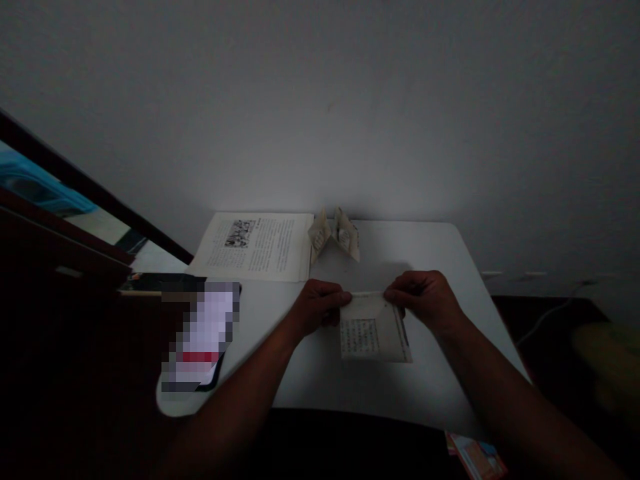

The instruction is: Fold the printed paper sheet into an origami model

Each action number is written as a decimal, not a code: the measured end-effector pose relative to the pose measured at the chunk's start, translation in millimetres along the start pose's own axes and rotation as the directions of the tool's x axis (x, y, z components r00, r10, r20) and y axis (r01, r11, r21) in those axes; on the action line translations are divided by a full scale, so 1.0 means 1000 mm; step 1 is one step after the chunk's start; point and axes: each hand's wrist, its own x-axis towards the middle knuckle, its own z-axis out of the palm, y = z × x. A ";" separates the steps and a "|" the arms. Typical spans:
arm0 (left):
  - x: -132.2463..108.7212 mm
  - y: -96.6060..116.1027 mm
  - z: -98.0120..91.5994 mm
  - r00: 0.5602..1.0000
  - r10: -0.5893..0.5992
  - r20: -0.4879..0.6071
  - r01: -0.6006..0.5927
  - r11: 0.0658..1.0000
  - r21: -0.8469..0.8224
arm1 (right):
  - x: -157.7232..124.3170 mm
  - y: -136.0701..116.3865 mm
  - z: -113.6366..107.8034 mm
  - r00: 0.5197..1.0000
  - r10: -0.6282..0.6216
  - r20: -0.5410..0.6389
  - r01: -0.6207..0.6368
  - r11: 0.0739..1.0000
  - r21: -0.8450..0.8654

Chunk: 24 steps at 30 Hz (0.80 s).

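Observation:
A folded sheet of printed paper [376, 330] hangs between my two hands, just above the white table. My left hand [323, 307] pinches its upper left corner between thumb and fingers. At the upper right corner, my right hand [425, 298] grips it the same way. Lines of print show on the lower left part of the sheet, while the upper part is mostly plain. Beyond my hands stands a folded paper piece [347, 235], printed as well, with its creased panels upright in a zigzag.
Printed pages in a stack [255, 250] lie at the table's [430, 247] back left. A phone [207, 333], its screen blurred out, rests at the left edge. The wall [330, 120] rises behind. A colourful packet or print [477, 457] shows at the bottom right.

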 end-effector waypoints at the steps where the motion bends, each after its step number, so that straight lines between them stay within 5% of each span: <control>1: 0.000 -0.001 0.000 1.000 0.003 -0.005 -0.003 1.000 -0.016 | 0.000 0.000 0.000 1.000 -0.002 -0.004 0.002 1.000 0.009; 6: 0.001 -0.005 0.001 0.998 0.037 0.046 -0.039 0.998 0.050 | 0.002 0.003 -0.001 0.999 -0.011 -0.050 0.013 0.999 0.037; 14: -0.005 -0.005 0.002 0.929 -0.245 0.278 0.218 0.968 0.124 | 0.002 0.004 -0.006 0.999 -0.022 -0.042 0.020 0.998 -0.055; 24: -0.007 -0.010 0.003 0.907 -0.206 0.367 0.144 0.971 0.188 | 0.003 0.003 -0.007 0.997 -0.005 -0.074 0.006 1.000 0.012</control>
